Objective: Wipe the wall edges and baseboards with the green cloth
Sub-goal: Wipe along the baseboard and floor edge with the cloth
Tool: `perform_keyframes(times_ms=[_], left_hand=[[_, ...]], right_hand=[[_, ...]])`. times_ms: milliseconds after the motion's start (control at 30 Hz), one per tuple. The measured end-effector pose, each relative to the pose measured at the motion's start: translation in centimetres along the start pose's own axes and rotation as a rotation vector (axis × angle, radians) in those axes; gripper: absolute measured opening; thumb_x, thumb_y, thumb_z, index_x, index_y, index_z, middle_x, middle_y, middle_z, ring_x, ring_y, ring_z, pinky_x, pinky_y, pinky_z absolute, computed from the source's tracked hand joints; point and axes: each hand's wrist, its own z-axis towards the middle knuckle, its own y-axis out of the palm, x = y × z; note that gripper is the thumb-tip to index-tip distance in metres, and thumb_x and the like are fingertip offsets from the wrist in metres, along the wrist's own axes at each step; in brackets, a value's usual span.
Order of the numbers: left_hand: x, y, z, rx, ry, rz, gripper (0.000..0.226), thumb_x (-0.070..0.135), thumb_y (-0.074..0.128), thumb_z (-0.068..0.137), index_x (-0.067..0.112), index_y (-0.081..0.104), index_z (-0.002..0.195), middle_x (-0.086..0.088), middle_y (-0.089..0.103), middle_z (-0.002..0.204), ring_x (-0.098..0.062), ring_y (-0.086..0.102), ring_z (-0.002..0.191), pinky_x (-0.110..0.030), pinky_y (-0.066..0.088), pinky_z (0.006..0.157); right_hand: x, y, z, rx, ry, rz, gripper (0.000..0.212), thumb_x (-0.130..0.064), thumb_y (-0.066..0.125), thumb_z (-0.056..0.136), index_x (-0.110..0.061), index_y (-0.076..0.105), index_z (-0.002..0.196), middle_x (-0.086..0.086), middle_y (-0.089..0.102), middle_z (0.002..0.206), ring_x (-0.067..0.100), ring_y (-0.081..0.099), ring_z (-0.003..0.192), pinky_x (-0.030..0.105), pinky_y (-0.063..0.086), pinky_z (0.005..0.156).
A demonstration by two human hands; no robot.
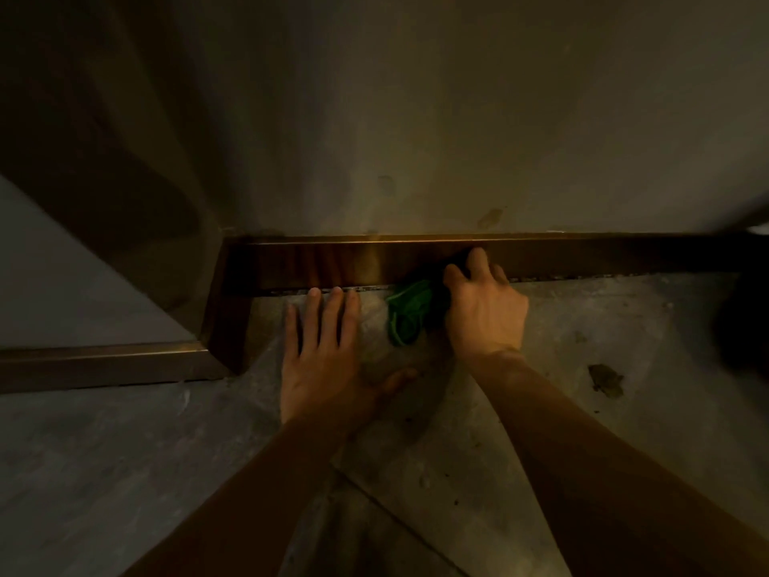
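A dark glossy brown baseboard runs along the foot of a pale wall and bends round a corner at the left. My right hand is shut on the bunched green cloth and presses it against the lower part of the baseboard; part of the cloth hangs out to the left of the hand onto the floor. My left hand lies flat and open on the floor, its fingertips touching the bottom edge of the baseboard, left of the cloth.
The grey concrete floor is dusty, with a dark stain to the right. The wall carries smudges above the baseboard. A second baseboard stretch runs off left. A dark shape sits at the right edge.
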Motion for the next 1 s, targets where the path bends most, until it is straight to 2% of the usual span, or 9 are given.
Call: perform_keyframes(times_ms=[167, 467, 600, 733, 800, 900, 1000], left_hand=[[-0.1, -0.1, 0.0, -0.011, 0.006, -0.015, 0.121, 0.099, 0.027, 0.070, 0.016, 0.017, 0.157, -0.010, 0.023, 0.163, -0.029, 0.001, 0.153, -0.059, 0.007, 0.121], [-0.2, -0.2, 0.0, -0.031, 0.017, -0.026, 0.118, 0.098, 0.027, 0.072, 0.017, 0.015, 0.158, -0.009, 0.022, 0.164, -0.029, 0.001, 0.153, -0.059, 0.007, 0.122], [-0.2, -0.3, -0.1, -0.030, 0.018, -0.042, 0.117, 0.097, 0.026, 0.074, 0.017, 0.013, 0.158, -0.009, 0.019, 0.165, -0.029, -0.001, 0.153, -0.059, 0.007, 0.122], [-0.1, -0.6, -0.1, -0.046, 0.027, -0.036, 0.118, 0.098, 0.022, 0.073, 0.017, 0.010, 0.159, -0.009, 0.014, 0.166, -0.028, -0.005, 0.153, -0.058, 0.003, 0.122], [-0.2, -0.8, -0.1, -0.061, 0.025, -0.017, 0.120, 0.099, 0.019, 0.072, 0.017, 0.008, 0.159, -0.009, 0.012, 0.166, -0.029, -0.006, 0.153, -0.057, 0.000, 0.122], [-0.1, -1.1, 0.0, -0.081, 0.030, 0.008, 0.118, 0.099, 0.018, 0.072, 0.018, 0.012, 0.158, -0.010, 0.016, 0.165, -0.032, -0.002, 0.153, -0.057, 0.002, 0.122], [0.0, -1.4, 0.2, -0.058, 0.037, -0.026, 0.112, 0.097, 0.023, 0.074, 0.020, 0.018, 0.156, -0.010, 0.023, 0.162, -0.033, 0.007, 0.151, -0.056, 0.010, 0.122]], right_hand=[[1.9, 0.0, 0.1, -0.011, 0.163, 0.017, 0.025, -0.009, 0.063, 0.082, -0.015, 0.058, 0.106, 0.012, 0.046, 0.110, 0.034, 0.053, 0.093, 0.037, 0.040, 0.054], [4.8, -0.8, -0.2, -0.036, 0.263, -0.006, 0.038, -0.013, 0.069, 0.079, -0.016, 0.057, 0.115, 0.010, 0.045, 0.111, 0.033, 0.054, 0.094, 0.037, 0.040, 0.055], [5.3, -1.2, -1.3, -0.022, 0.264, 0.023, 0.040, -0.019, 0.071, 0.078, -0.017, 0.056, 0.115, 0.009, 0.043, 0.109, 0.032, 0.055, 0.087, 0.038, 0.046, 0.055], [5.0, -1.2, -3.0, 0.012, 0.222, 0.047, 0.038, -0.021, 0.070, 0.078, -0.017, 0.056, 0.113, 0.008, 0.044, 0.108, 0.031, 0.056, 0.083, 0.034, 0.042, 0.050], [4.8, -1.2, -3.7, 0.015, 0.211, 0.069, 0.039, -0.022, 0.070, 0.079, -0.017, 0.057, 0.115, 0.008, 0.045, 0.110, 0.030, 0.055, 0.084, 0.034, 0.045, 0.049], [4.3, -1.3, -4.4, 0.028, 0.178, 0.100, 0.038, -0.023, 0.071, 0.079, -0.018, 0.057, 0.114, 0.007, 0.047, 0.109, 0.027, 0.055, 0.085, 0.032, 0.044, 0.049], [3.6, -1.8, -4.9, 0.032, 0.157, 0.144, 0.036, -0.024, 0.070, 0.079, -0.021, 0.056, 0.111, 0.005, 0.047, 0.109, 0.025, 0.055, 0.087, 0.036, 0.050, 0.050]])
